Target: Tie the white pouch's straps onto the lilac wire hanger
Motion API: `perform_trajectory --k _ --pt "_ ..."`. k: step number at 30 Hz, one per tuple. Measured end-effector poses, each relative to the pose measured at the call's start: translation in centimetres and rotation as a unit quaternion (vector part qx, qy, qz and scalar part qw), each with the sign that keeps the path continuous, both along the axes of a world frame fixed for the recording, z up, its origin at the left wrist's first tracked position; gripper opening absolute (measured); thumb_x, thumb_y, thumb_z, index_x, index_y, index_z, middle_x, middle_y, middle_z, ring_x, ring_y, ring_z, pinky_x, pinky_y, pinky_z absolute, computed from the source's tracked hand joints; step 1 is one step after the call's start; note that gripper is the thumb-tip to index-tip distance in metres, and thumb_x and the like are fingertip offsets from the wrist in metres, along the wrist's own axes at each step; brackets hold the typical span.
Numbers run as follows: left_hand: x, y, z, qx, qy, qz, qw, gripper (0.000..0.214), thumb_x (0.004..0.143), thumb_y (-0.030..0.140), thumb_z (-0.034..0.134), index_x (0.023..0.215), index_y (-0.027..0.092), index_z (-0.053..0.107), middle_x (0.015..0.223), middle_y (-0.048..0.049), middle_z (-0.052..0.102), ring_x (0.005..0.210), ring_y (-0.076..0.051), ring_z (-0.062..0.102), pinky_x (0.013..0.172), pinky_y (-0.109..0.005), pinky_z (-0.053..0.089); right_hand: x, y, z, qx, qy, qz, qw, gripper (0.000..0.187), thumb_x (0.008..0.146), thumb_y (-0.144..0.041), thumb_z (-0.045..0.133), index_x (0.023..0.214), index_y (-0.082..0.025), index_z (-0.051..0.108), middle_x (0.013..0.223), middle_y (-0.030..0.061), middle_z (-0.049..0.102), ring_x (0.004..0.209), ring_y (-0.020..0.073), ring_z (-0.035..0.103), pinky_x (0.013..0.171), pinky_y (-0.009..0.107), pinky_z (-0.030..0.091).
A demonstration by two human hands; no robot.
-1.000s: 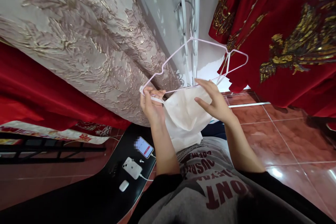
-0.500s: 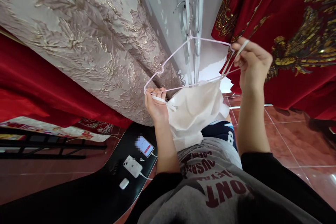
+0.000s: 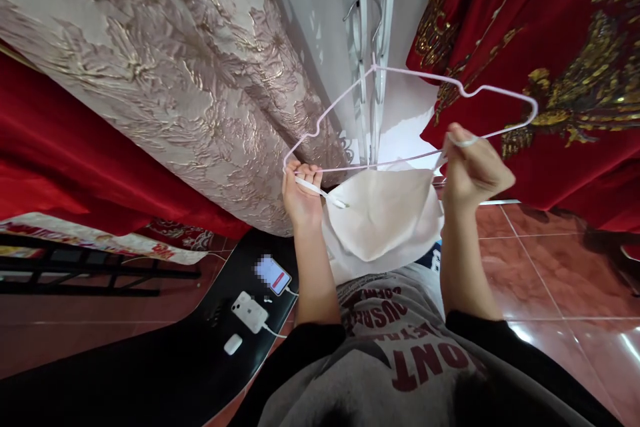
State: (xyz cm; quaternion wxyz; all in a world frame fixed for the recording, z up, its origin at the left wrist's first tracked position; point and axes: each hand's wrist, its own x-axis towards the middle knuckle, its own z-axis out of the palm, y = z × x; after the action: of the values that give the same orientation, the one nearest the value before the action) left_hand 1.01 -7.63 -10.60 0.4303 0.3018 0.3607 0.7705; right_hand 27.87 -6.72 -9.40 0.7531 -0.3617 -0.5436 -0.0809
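Down at five o'clock, the grey shirt [image 3: 375, 367] is showing maroon capitals upside down: "ONT" is coming through big, smaller lines are blurring. Out at four, navy cloth [image 3: 427, 261] is bearing a white numeral, 6 or 8, unclear which. At seven, the pale phone [image 3: 250, 312] is sporting an Apple logo; the lit phone's [image 3: 274, 275] writing is looking too tiny.

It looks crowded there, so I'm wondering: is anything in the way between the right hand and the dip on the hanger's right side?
Nothing visible stands between the right hand and that dip on the hanger. The lower bar passes behind the hand, and the red cloth looks to hang farther back.
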Motion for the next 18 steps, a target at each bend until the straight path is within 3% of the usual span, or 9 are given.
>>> perform_trajectory --k 3,6,9,12,15,18 --pt "-0.1 -0.3 0.2 0.008 -0.021 -0.007 1.0 0.052 0.075 0.069 0.081 0.093 0.025 0.059 0.078 0.0011 0.057 0.087 -0.016 0.069 0.097 -0.033 0.056 -2.6 0.5 1.5 -0.107 -0.086 -0.007 0.991 0.022 0.102 -0.039 0.061 0.102 -0.035 0.082 0.098 0.0021 0.081 0.091 0.0257 0.076 0.089 0.056 0.06" --pt "-0.4 -0.8 0.6 0.024 -0.034 -0.006 0.999 0.048 0.077 0.065 0.083 0.095 0.025 0.062 0.078 0.0012 0.06 0.087 -0.016 0.071 0.096 -0.032 0.057 -2.8 1.6 1.3 -0.137 -0.08 -0.022 0.987 0.032 0.106 -0.04 0.05 0.117 -0.036 0.079 0.109 0.0045 0.081 0.101 0.027 0.075 0.094 0.057 0.058" --pt "-0.7 -1.0 0.7 0.029 -0.008 -0.004 1.0 0.045 0.082 0.065 0.078 0.096 0.025 0.063 0.079 -0.0007 0.065 0.093 -0.018 0.075 0.099 -0.035 0.057 -2.1 1.8 0.4 -0.152 -0.074 0.008 0.986 0.028 0.099 -0.047 0.064 0.12 -0.034 0.079 0.114 0.0047 0.081 0.117 0.0293 0.071 0.104 0.058 0.055" --pt "-1.2 -1.0 0.5 0.024 0.038 0.027 0.999 0.042 0.086 0.062 0.073 0.097 0.022 0.068 0.092 -0.0079 0.076 0.1 -0.023 0.078 0.099 -0.038 0.059 -2.0 1.0 -0.3 -0.222 -0.111 0.04 0.968 0.028 0.094 -0.056 0.071 0.103 -0.033 0.083 0.097 0.0017 0.082 0.101 0.0273 0.073 0.108 0.058 0.05" --pt "-2.4 -1.3 0.3 0.035 0.089 0.089 0.991 0.026 0.091 0.044 0.07 0.097 0.019 0.075 0.105 -0.0113 0.081 0.104 -0.024 0.079 0.099 -0.037 0.059 -2.3 -0.2 -0.4 -0.257 -0.134 0.073 0.954 0.032 0.094 -0.061 0.069 0.1 -0.034 0.084 0.095 0.0005 0.083 0.09 0.0248 0.071 0.106 0.056 0.048" --pt "-4.5 -1.6 1.1 0.092 0.132 0.147 0.976 0.022 0.093 0.018 0.062 0.102 0.02 0.082 0.112 -0.0051 0.082 0.111 -0.021 0.078 0.104 -0.035 0.058 -2.2 -1.3 -0.1 -0.239 -0.123 0.081 0.96 0.031 0.095 -0.06 0.068 0.103 -0.034 0.083 0.097 0.0 0.083 0.091 0.0248 0.069 0.106 0.053 0.046"
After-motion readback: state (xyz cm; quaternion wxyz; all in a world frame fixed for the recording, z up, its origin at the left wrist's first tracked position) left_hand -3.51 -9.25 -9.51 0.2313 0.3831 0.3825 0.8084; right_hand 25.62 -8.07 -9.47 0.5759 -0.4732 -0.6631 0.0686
